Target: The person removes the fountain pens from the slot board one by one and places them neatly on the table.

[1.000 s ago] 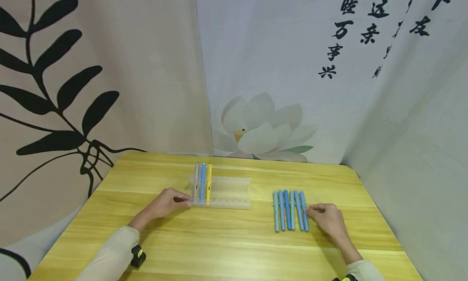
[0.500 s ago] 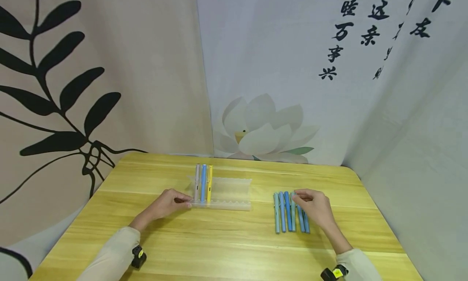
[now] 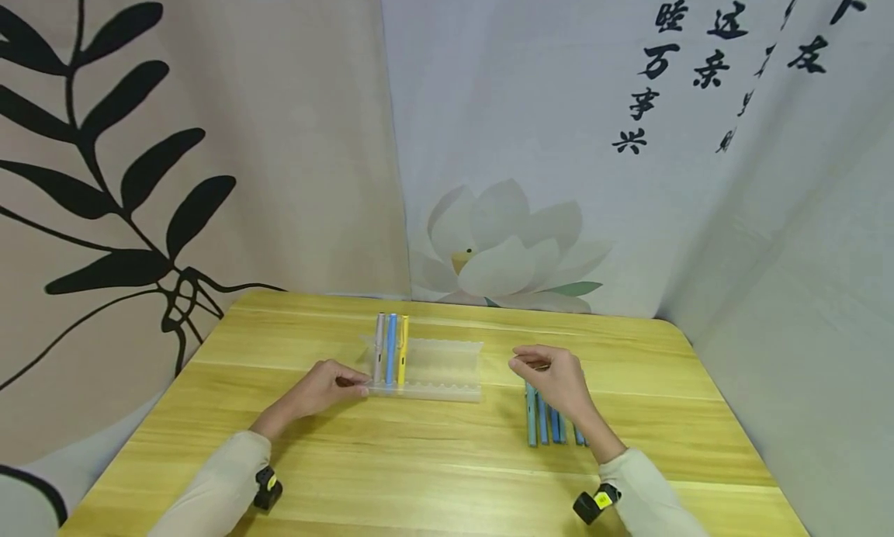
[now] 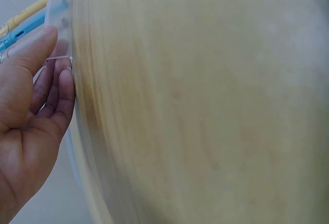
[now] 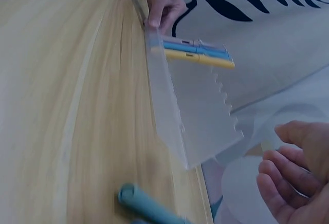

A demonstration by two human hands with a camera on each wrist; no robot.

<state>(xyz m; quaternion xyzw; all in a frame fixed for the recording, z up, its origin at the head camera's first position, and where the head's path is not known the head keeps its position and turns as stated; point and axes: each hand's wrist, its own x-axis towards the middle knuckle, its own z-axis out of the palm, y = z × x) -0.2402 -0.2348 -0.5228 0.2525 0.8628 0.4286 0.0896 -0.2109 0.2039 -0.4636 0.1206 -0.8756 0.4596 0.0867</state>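
Note:
My left hand (image 3: 324, 388) pinches the left front corner of a clear plastic pen stand (image 3: 445, 360). In the left wrist view, the thumb (image 4: 38, 52) lies over the clear plastic and the other fingers are beneath. Three pens lean side by side at the stand's left end: a greyish-purple pen (image 3: 379, 349), a blue pen (image 3: 391, 351) and a yellow pen (image 3: 403, 352). My right hand (image 3: 559, 378) hovers over a row of blue and teal pens (image 3: 531, 422), hiding their upper parts. Its fingers (image 5: 288, 167) are loosely curled, with nothing between them.
The stand has a scalloped edge (image 5: 222, 93) with bare slots right of the yellow pen. A wooden table (image 3: 419, 475) carries everything. Behind it hangs a curtain (image 3: 314, 172) with plant and lotus prints, and a pale one (image 3: 803, 289) borders the right side.
My right hand has left the right end of the pen row and moved left across it, to above its left part. The left hand keeps its hold on the stand.

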